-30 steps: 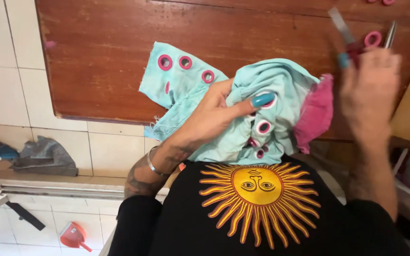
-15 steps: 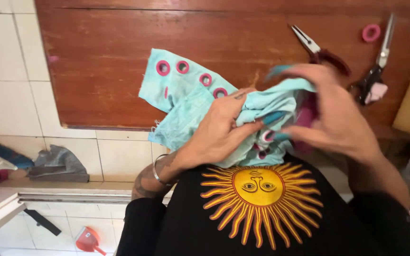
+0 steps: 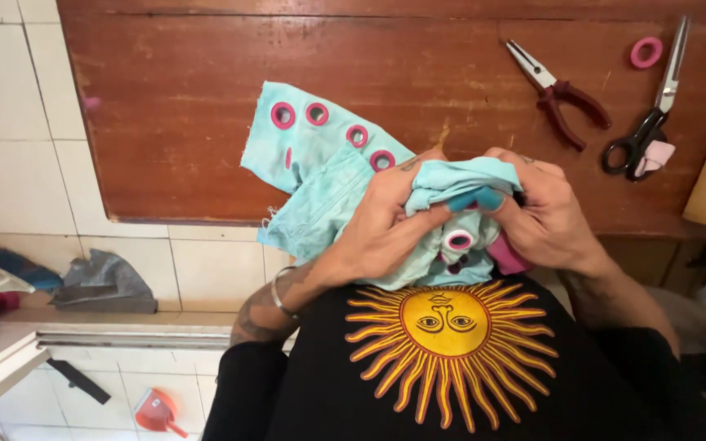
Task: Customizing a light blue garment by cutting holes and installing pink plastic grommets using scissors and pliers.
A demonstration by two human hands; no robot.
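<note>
Hands, two of them, clench one crumpled turquoise cloth point(image 3: 328, 175) at frame centre: left hand point(image 3: 386, 233) and right hand point(image 3: 545, 216) bunch its soft folds. Five pink eyelet rings stud the flat flap. Upper right on the wooden table point(image 3: 165, 106) lie pliers point(image 3: 561, 90), scissors point(image 3: 651, 114), one loose pink ring point(image 3: 645, 52). Since half a second ago, the hands have pulled closer to the body.

One head-worn camera looks steeply down, close over the wooden table point(image 3: 206, 122) edge and tiled floor point(image 3: 10, 98).

cloth point(image 3: 320, 175) on table point(image 3: 181, 122), pliers point(image 3: 561, 90) left of scissors point(image 3: 647, 122)
</note>
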